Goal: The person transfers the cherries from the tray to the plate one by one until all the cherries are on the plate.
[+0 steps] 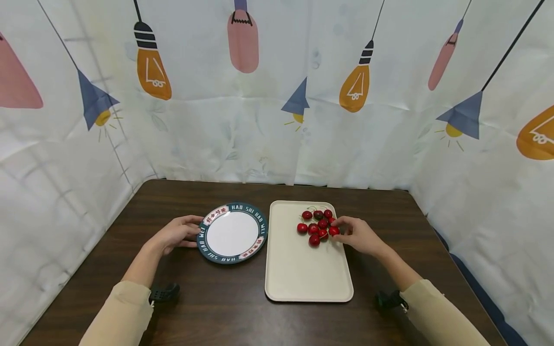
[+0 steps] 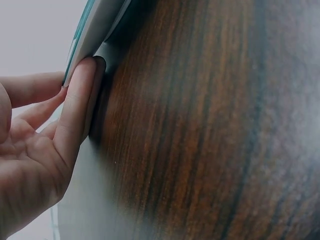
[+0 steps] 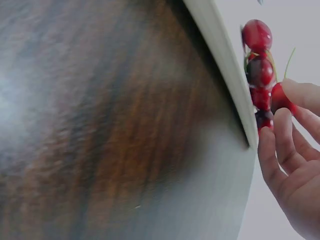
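A round plate (image 1: 261,218) with a dark teal patterned rim and white centre stands left of the middle of the table. My left hand (image 1: 179,234) holds its left edge, the rim pinched between thumb and fingers (image 2: 80,95). To the right is a cream rectangular tray (image 1: 307,276) with several red cherries (image 1: 313,228) clustered in its upper right part. At the tray's right edge, my right hand (image 1: 359,235) pinches one cherry (image 3: 281,98), whose green stem points up in the right wrist view. Other cherries lie close beside those fingers.
Both things rest on a dark wood-grain table (image 1: 207,298). A white curtain (image 1: 195,139) printed with lamps and bulbs surrounds its back and sides. Dark bands (image 1: 164,292) circle both wrists below cream sleeves.
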`<state>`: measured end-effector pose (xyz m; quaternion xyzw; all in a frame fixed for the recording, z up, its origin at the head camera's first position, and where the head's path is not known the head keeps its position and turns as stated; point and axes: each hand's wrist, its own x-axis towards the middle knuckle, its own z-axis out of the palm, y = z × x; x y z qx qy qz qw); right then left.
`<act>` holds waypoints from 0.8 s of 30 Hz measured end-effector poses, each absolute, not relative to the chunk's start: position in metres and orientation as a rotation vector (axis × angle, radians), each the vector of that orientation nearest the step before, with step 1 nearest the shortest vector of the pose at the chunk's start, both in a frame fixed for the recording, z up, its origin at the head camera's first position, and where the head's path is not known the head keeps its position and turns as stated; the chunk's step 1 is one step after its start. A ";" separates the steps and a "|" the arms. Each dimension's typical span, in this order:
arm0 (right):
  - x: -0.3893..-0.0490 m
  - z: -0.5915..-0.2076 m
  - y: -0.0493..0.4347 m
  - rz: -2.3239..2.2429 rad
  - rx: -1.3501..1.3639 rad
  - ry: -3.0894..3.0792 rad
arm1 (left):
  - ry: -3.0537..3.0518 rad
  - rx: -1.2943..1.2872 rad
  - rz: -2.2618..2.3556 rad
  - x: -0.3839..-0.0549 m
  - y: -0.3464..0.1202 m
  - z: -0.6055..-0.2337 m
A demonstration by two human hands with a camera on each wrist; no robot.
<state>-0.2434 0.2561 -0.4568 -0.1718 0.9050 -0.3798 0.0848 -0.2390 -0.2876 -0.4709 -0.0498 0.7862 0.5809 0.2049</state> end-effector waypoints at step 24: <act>-0.264 -0.446 0.193 -1.445 -0.542 2.591 | 2.111 -0.180 1.651 -0.244 -0.291 -0.469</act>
